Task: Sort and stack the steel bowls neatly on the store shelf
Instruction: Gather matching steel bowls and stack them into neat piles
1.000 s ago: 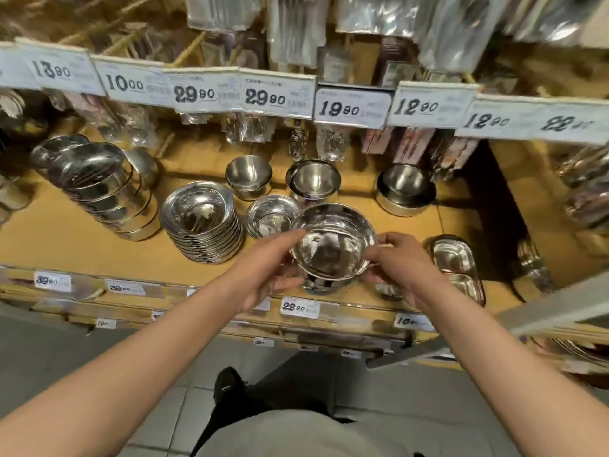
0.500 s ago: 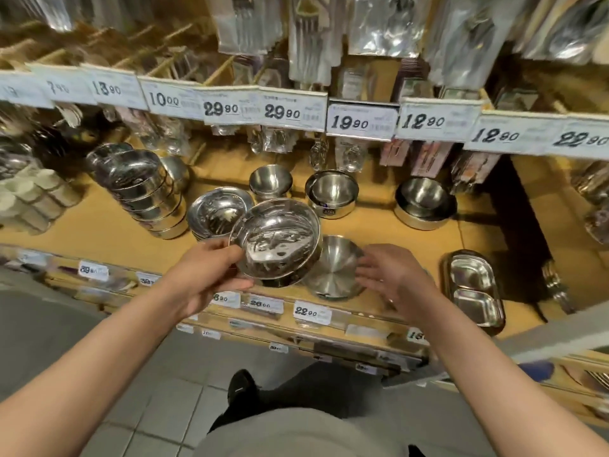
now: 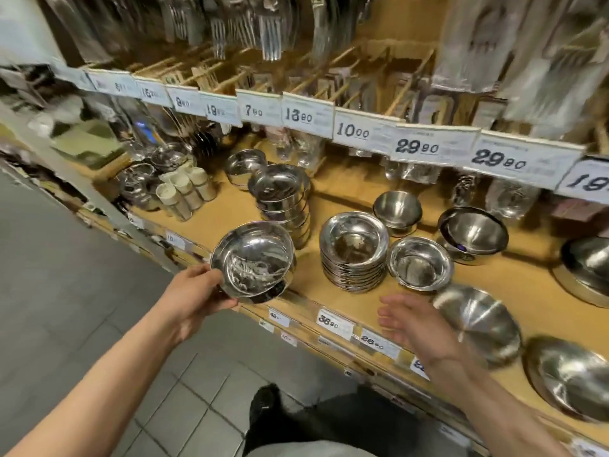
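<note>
The left hand (image 3: pixel 194 300) grips a steel bowl (image 3: pixel 253 263) by its near rim, thumb on the edge and fingers curled beneath, holding it tilted in the air just over the front lip of the shelf (image 3: pixel 333 301). The right hand (image 3: pixel 415 324) holds nothing, its fingers spread and relaxed above the shelf edge, near an upturned bowl (image 3: pixel 478 324) that it does not touch. Just behind the held bowl stands a tall stack (image 3: pixel 283 202) of bowls of seemingly like shape; to the right sits a low stack (image 3: pixel 354 252) of shallower, wide-rimmed dishes, with a single bowl (image 3: pixel 420 263) beside it. The step in hand looks like carrying a sorted bowl to its matching pile. The next move calls for judging which stack fits it, probably the tall one, then levelling the bowl and lowering it squarely so it nests without knocking the pile askew.
</note>
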Demonstrator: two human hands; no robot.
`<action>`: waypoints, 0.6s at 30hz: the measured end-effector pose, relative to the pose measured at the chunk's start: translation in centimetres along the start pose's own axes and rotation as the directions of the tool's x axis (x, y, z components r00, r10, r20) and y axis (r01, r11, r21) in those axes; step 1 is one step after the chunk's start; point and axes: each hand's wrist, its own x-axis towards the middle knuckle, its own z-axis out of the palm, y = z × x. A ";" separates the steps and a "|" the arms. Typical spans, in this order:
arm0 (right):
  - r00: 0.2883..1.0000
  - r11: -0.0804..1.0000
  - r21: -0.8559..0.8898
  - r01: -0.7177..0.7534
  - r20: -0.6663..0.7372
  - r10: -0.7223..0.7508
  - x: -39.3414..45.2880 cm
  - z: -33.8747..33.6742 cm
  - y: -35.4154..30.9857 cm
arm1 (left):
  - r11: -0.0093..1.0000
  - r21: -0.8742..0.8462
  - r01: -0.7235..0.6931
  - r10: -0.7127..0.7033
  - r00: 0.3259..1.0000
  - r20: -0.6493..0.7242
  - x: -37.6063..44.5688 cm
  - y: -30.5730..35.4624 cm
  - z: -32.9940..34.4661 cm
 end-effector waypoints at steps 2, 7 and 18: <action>1.000 0.999 0.019 -0.028 -0.005 0.028 0.8 2.5 0.1 | 1.000 -0.017 0.016 -0.016 0.999 -0.044 2.7 0.2 -2.4; 0.998 0.998 0.015 -0.057 -0.026 0.057 2.5 9.0 -0.5 | 0.997 -0.061 0.037 -0.041 0.997 -0.072 11.2 1.4 -6.6; 0.966 0.989 0.094 -0.114 -0.221 0.133 6.4 20.3 -1.1 | 0.995 0.092 0.034 -0.039 0.998 0.053 26.2 4.6 -10.4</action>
